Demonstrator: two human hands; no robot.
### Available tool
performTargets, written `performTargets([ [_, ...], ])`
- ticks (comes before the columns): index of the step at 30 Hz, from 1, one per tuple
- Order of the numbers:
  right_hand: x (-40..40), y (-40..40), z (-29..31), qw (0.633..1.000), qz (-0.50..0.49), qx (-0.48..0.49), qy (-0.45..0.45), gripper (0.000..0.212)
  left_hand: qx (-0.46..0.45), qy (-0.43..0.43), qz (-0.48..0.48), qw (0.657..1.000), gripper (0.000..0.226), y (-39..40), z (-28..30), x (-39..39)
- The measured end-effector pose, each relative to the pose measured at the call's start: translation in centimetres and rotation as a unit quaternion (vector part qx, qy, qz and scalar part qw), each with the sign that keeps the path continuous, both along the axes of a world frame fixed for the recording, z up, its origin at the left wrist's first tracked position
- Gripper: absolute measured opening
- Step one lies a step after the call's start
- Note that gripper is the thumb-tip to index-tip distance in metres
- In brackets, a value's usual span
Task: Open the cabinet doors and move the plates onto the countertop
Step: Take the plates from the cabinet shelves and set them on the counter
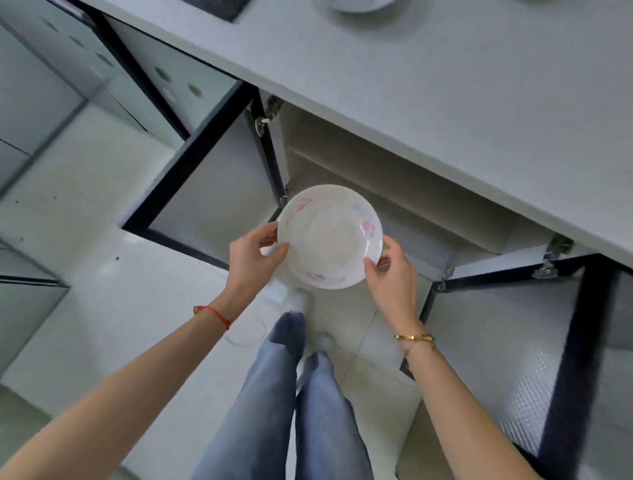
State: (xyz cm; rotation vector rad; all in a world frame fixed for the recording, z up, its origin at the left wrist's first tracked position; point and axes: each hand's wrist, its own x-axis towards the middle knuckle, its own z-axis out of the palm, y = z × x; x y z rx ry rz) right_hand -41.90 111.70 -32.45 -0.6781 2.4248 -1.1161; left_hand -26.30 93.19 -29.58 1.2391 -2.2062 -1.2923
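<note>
I see the left hand (pixel 251 255) and right hand (pixel 394 270) gripping opposite rims of a flowered plate (pixel 329 236), held level before the open cabinet (pixel 394 192). Both cabinet doors (pixel 219 192) stand wide below the tabletop (pixel 411 85); another dish (pixel 359 4) sits at its far edge.

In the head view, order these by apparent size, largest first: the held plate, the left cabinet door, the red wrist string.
1. left cabinet door
2. plate, though it is nearer the camera
3. red string
</note>
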Motion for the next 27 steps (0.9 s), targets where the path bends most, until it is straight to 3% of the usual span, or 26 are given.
performTargets([
  [6,3.3,3.6,10.1,0.999,-0.025,-0.016,0.02,0.045,0.023,0.022,-0.008,0.999,0.035,2.3,10.1,2.3],
  [11,5.4,5.2,15.5,0.997,-0.059,-0.029,0.03,0.047,0.008,0.032,-0.05,0.998,0.036,2.8,15.4,3.5],
  [27,7.0,6.6,23.5,0.99,-0.097,-0.05,0.086,0.043,-0.03,0.084,-0.122,0.989,0.032,2.4,23.5,3.6],
])
